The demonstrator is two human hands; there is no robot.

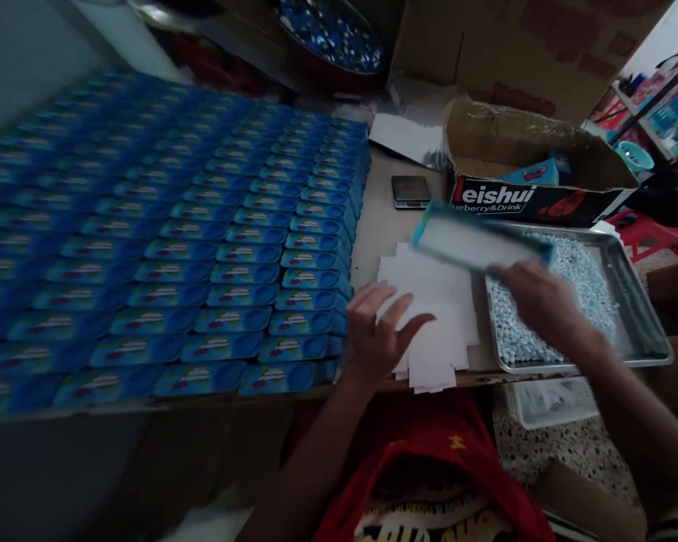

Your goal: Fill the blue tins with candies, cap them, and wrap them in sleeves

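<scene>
My right hand (542, 301) grips the near edge of a flat, blue-edged carton (468, 239) with a white face, smeared by motion. The carton is held tilted above white flat card pieces (444, 301) and the left end of a metal tray (636, 331). Small pale blue-and-white pellets (581, 301) cover much of that tray. My left hand (376, 331) is open, fingers and thumb apart, over the left edge of the card pieces. It is beside the closest rows of blue packs (294, 324); whether it touches cards or packs I cannot tell.
A small digital scale (410, 191) lies behind the cards. An open cardboard box (536, 199) with a blue carton in it stands behind the tray. At the back is a round basin (333, 34) of shiny blue pieces. A clear plastic bin (551, 403) is below the table edge.
</scene>
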